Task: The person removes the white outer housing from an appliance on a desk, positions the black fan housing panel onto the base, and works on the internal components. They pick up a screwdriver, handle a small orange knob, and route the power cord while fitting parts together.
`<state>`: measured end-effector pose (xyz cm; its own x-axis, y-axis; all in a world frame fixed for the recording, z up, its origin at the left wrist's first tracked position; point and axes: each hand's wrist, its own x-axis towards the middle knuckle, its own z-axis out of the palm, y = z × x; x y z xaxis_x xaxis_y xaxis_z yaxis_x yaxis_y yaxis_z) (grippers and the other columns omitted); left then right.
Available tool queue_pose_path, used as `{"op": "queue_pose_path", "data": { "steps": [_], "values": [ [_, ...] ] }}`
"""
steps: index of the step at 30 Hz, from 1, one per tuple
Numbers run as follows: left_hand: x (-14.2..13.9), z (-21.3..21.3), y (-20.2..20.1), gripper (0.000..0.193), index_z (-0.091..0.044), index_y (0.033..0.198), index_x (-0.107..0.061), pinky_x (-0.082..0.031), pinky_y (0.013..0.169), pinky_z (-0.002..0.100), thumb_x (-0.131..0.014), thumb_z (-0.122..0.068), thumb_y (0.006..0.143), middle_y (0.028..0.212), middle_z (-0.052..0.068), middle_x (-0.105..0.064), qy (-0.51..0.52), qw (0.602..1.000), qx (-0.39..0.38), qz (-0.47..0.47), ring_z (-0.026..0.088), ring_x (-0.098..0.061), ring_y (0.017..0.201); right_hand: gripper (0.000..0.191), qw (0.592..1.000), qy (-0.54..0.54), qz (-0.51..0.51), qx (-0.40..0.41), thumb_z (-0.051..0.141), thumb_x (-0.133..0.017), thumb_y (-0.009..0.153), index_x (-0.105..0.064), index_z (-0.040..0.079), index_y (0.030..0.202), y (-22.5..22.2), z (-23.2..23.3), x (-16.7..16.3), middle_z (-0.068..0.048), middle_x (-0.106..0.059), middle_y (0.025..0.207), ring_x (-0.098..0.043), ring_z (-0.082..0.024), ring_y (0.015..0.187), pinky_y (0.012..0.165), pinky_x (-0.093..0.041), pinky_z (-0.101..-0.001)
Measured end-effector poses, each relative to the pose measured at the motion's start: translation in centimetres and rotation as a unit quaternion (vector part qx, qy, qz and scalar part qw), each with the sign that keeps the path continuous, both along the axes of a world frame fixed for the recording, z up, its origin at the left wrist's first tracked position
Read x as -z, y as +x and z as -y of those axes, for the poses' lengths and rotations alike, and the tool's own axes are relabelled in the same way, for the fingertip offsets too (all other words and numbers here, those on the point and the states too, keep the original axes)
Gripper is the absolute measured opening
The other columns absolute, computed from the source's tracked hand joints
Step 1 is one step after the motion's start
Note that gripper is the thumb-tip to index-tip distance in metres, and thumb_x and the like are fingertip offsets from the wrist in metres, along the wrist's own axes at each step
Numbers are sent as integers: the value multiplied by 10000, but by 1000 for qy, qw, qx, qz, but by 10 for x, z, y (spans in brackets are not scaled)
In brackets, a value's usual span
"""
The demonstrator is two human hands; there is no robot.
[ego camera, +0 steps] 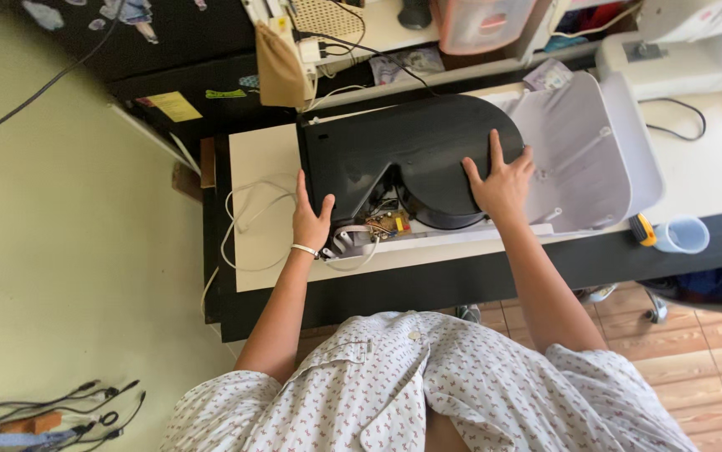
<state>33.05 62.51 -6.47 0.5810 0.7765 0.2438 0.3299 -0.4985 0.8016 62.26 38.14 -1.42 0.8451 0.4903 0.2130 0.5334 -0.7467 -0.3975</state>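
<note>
A large black plastic housing [403, 151] with a rounded end lies across a white board on the desk. My left hand [311, 219] grips its near left corner, thumb on top. Flat on the rounded right part rests my right hand [503, 182], fingers spread. Under the housing's near edge a small circuit board with coloured wires [384, 224] shows. A pale grey plastic shell [587, 155] lies to the right, partly under the black housing.
A white cable [239, 219] loops on the board at the left. A translucent cup [683, 235] and a small yellow tool [643, 228] sit at the right. A white sewing machine [683, 42] stands at the back right. More cables [43, 410] lie on the floor.
</note>
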Motion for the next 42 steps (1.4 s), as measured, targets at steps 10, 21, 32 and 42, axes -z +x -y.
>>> {"op": "queue_pose_path", "data": {
  "steps": [10, 21, 32, 42],
  "values": [
    [-7, 2, -5, 877, -213, 1634, -197, -453, 1136, 423, -694, -411, 940, 1603, 185, -439, -103, 994, -4, 37, 381, -537, 1397, 743, 986, -33, 166, -7, 671, -640, 959, -458, 316, 1585, -10, 5, 2, -368, -278, 1527, -323, -546, 1383, 1024, -317, -673],
    [-5, -8, 15, 877, -204, 1618, -214, -435, 1109, 501, -684, -154, 878, 1597, 271, -194, 81, 995, -39, -44, 492, -342, 1412, 332, 971, 55, 211, -103, 309, -742, 987, -741, 224, 1308, -25, 3, -14, -85, -568, 1221, -498, -322, 1155, 1037, -378, -509],
    [-58, 21, 14, 374, -395, 1318, -697, -583, 875, 509, -696, -360, 946, 1655, 173, -318, 184, 972, -53, -136, 464, -531, 1286, 201, 955, 236, 100, -151, 92, -772, 916, -770, 141, 1111, -33, 7, -23, -79, -620, 1135, -562, -310, 1091, 952, -464, -442],
    [-56, -2, -10, 525, -362, 1375, -690, -470, 1065, 606, -801, -510, 885, 1682, 222, -313, 191, 973, -25, -127, 524, -431, 1405, 199, 943, 320, 87, -30, 16, -737, 946, -766, 126, 1109, -33, 118, -40, -118, -668, 1086, -642, -275, 1031, 833, -526, -383]
  ]
}}
